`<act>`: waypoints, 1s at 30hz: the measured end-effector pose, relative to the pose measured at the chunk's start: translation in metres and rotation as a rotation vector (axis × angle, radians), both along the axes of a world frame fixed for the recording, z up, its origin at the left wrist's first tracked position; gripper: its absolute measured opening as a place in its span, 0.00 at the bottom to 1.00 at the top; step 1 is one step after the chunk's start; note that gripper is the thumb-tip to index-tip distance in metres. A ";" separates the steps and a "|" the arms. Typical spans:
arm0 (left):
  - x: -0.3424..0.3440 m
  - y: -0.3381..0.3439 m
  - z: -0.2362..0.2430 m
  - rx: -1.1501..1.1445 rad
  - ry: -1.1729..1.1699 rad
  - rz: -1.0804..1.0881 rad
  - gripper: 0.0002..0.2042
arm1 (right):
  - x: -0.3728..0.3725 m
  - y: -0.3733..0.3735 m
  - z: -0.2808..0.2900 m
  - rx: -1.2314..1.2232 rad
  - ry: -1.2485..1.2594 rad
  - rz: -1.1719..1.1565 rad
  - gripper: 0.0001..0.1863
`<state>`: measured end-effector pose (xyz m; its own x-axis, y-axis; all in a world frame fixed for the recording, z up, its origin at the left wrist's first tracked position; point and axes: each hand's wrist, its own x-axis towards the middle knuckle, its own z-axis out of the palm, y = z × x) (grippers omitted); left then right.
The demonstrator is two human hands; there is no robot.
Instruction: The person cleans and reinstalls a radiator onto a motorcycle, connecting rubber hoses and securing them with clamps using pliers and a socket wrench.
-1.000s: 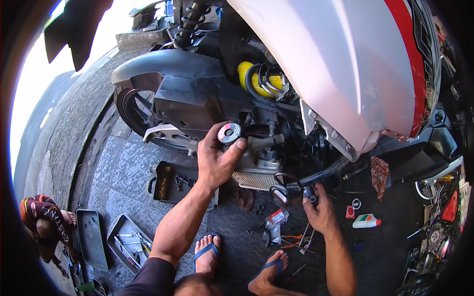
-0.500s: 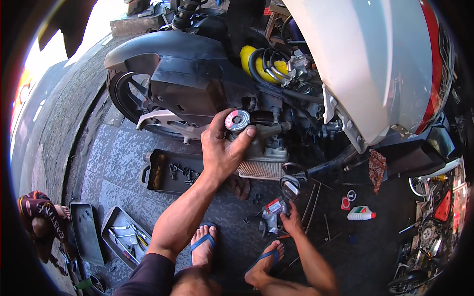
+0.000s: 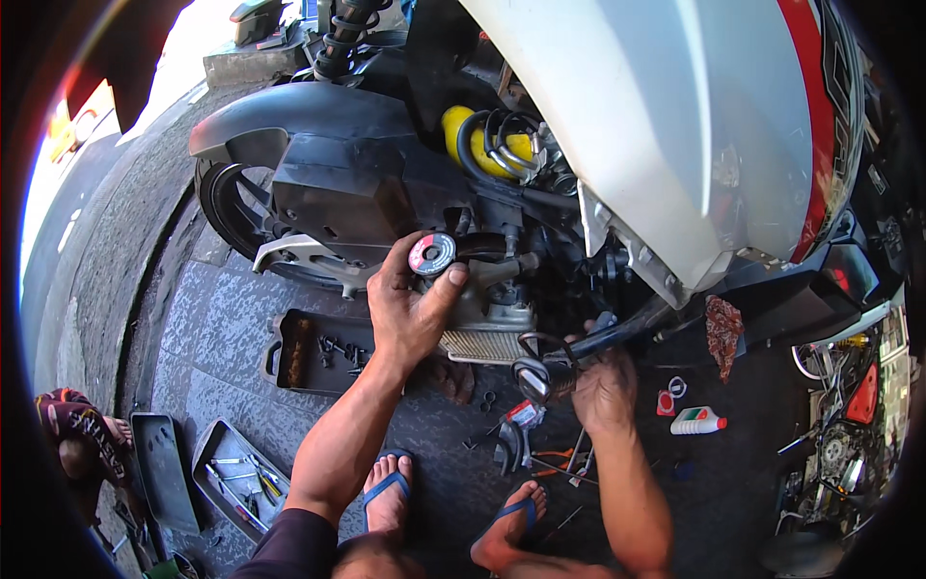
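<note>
My left hand (image 3: 410, 318) holds a round disc (image 3: 431, 254) with a red and grey face over the grey engine casing of a scooter, above the finned radiator (image 3: 482, 344). My right hand (image 3: 606, 391) is closed, partly blurred, under a thick black hose (image 3: 632, 336), on something I cannot make out. A black looped strap with a silvery piece (image 3: 535, 381) hangs beside it. The scooter's black side cover (image 3: 338, 203), yellow part (image 3: 506, 154) with hoses and white body panel (image 3: 694, 125) with a red stripe are above my hands.
A black tray of bolts (image 3: 287, 370), two other trays (image 3: 164, 478) (image 3: 207, 478), a white bottle (image 3: 696, 422), a stained rag (image 3: 723, 338) and scattered tools lie on the floor around my feet. Another person (image 3: 77, 444) crouches at left. Disassembled motorbike parts (image 3: 863, 396) crowd the right.
My right hand dipped half a second ago and has since moved up to beneath the hose. My left hand still holds the disc, having moved slightly left in view.
</note>
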<state>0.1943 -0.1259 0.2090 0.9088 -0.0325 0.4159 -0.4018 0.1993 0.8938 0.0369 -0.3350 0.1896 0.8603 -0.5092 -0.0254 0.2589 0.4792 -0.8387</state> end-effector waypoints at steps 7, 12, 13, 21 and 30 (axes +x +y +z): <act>0.001 0.005 0.001 0.054 -0.015 0.045 0.24 | 0.037 -0.004 0.012 0.243 -0.179 0.020 0.23; 0.000 0.001 -0.002 0.015 0.023 0.011 0.25 | 0.055 -0.021 0.010 0.234 -0.419 0.175 0.25; 0.001 0.002 -0.003 0.028 0.016 0.013 0.25 | 0.057 -0.018 0.013 0.236 -0.437 0.134 0.24; 0.002 0.006 -0.003 0.046 0.008 0.037 0.25 | 0.060 -0.016 0.021 0.278 -0.313 0.099 0.21; 0.002 0.003 -0.004 0.071 -0.008 0.046 0.24 | 0.055 -0.011 0.032 -0.103 -0.219 0.027 0.24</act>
